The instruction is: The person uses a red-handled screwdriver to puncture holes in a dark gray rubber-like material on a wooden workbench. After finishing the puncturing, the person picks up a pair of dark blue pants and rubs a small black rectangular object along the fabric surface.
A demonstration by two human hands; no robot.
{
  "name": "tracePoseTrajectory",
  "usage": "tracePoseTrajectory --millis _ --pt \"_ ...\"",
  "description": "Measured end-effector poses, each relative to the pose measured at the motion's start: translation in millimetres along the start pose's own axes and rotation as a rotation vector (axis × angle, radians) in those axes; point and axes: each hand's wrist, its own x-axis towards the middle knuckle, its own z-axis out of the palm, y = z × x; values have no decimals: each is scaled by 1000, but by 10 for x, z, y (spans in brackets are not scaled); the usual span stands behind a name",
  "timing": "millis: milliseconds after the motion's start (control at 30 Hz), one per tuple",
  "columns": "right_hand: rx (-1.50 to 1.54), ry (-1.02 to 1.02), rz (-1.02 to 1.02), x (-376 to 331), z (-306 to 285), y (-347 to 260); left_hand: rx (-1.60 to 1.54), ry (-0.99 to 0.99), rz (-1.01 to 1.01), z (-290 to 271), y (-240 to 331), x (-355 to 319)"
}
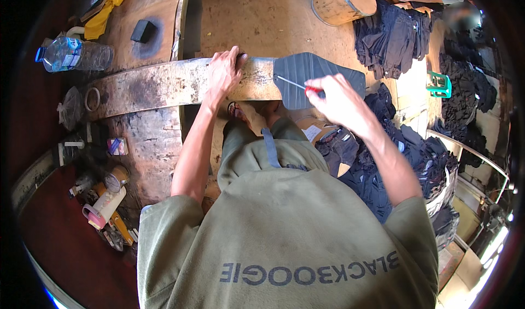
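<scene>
I'm working in a likely garment workshop: dark clothes (391, 40) are lying in heaps, a scuffed plank (158, 86) is resting on stained boards (156, 136).

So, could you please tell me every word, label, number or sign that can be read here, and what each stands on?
I'm leaving the wording out and giving only where it stands.
Olive shirt: one line of large dark capitals, upside down in this view, readable.
Clear plastic bottle: print on its blue and white label, too small to read reliably.
Small box at left: markings too small and blurred to read.
</scene>
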Motion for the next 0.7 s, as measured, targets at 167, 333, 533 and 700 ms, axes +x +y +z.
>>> tracePoseTrajectory --millis 167,333,533,700 --pt "-260 -369 117 484 -375 -248 -5 6 -16 54 -25 2" --pt "-401 -249 -195 533 -337 -328 -26 20 -29 39 -9 -38" --pt "-412 201 -913 550 -171 -251 -69 49 -20 23 0 -19" --pt "-773 -24 -570 520 -169 -286 -22 -48 -85 -19 18 28"
